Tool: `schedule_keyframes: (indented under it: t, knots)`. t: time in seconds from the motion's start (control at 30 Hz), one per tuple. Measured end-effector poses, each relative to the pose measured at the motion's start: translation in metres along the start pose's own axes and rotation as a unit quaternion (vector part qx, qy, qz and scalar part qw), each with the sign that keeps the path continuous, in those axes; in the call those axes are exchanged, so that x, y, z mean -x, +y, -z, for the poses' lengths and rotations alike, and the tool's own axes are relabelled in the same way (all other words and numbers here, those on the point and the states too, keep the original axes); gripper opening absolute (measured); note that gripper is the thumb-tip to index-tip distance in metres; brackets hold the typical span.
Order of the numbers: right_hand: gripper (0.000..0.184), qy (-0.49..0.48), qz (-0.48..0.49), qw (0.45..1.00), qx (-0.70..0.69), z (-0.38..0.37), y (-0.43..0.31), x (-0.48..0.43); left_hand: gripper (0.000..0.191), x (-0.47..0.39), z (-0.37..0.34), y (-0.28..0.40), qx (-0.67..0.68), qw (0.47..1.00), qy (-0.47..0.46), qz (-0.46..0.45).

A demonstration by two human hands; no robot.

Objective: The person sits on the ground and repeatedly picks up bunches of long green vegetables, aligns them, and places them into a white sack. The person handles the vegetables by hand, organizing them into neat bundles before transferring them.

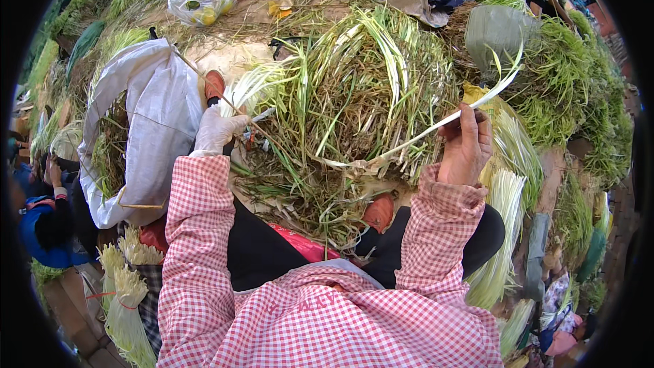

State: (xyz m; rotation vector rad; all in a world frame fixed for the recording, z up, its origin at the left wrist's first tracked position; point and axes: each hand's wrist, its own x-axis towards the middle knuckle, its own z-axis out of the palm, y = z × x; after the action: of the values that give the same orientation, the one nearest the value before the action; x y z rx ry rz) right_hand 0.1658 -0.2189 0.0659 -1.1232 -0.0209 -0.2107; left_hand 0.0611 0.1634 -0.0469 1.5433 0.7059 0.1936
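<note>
My left hand point(218, 129), in a pale thin glove, is closed around a bundle of pale leafy stalks point(250, 87) at centre left. Bare, my right hand point(466, 145) pinches one long whitish stalk point(434, 125) between thumb and fingers. That stalk runs from upper right down to a brownish, ragged end near the middle. Between and beyond my hands lies a large heap of green and dried stalks and leaves point(357, 97). Several pale stalks point(391, 61) lie on its top. A thin brown strand crosses near my left hand.
A white woven sack point(158, 107) stands open at left. Tied pale bundles point(125, 312) are at lower left. More pale stalks point(503, 225) lie beside my right knee. A plastic bag of yellow-orange fruit point(207, 1) lies ahead. Other people are at both edges, one in blue point(46, 230).
</note>
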Motion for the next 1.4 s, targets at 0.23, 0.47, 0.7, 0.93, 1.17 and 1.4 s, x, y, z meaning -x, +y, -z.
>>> schedule_keyframes:
  t: [0.23, 0.47, 0.7, 0.93, 1.17, 1.4]
  knots:
    - [0.011, -0.028, -0.016, 0.991, 0.130, -0.029, 0.010, 0.008, 0.032, 0.033, 0.000, 0.073, 0.192, 0.974, -0.117, -0.027]
    - [0.012, -0.118, -0.101, 0.977, 0.148, -0.069, 0.039, 0.027, 0.025, 0.090, -0.094, 0.065, 0.210, 0.959, -0.177, 0.068]
    - [0.046, -0.354, -0.093, 0.917, 0.157, -0.061, 0.086, 0.047, 0.019, 0.087, -0.117, 0.025, 0.321, 0.939, -0.119, 0.045]
    - [0.039, -0.386, -0.352, 0.853, 0.018, -0.031, 0.118, 0.122, 0.017, 0.064, -0.071, 0.039, 0.327, 0.944, -0.046, 0.017]
    - [0.022, -0.481, -0.146, 0.621, 0.602, 0.058, 0.160, 0.138, 0.017, 0.031, -0.001, 0.038, 0.383, 0.920, 0.076, -0.013]
    - [0.029, -0.414, 0.016, 0.833, 0.366, -0.051, 0.092, 0.108, 0.014, 0.050, -0.033, 0.016, 0.431, 0.901, 0.052, 0.011]
